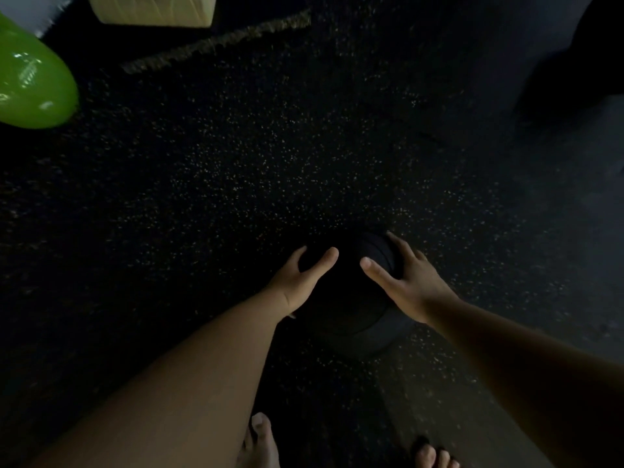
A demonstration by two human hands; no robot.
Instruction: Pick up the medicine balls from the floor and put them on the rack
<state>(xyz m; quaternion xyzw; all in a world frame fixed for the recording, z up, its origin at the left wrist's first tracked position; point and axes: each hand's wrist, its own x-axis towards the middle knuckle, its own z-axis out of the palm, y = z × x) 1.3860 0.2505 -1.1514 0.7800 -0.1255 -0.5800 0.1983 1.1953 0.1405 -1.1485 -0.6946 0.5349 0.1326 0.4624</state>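
A black medicine ball (347, 298) sits low over the dark speckled rubber floor (236, 163), hard to make out in the dim light. My left hand (300, 278) wraps the ball's left side, thumb on top and fingers curved round out of sight. My right hand (408, 282) lies over the ball's right side with its fingers spread and curved along the surface. Whether the ball touches the floor I cannot tell. No rack is in view.
A shiny green exercise ball (33, 79) lies at the far left. A beige padded block (152, 10) stands at the top edge. A large dark shape (574, 62) fills the top right. My bare feet (260, 444) stand just behind the ball.
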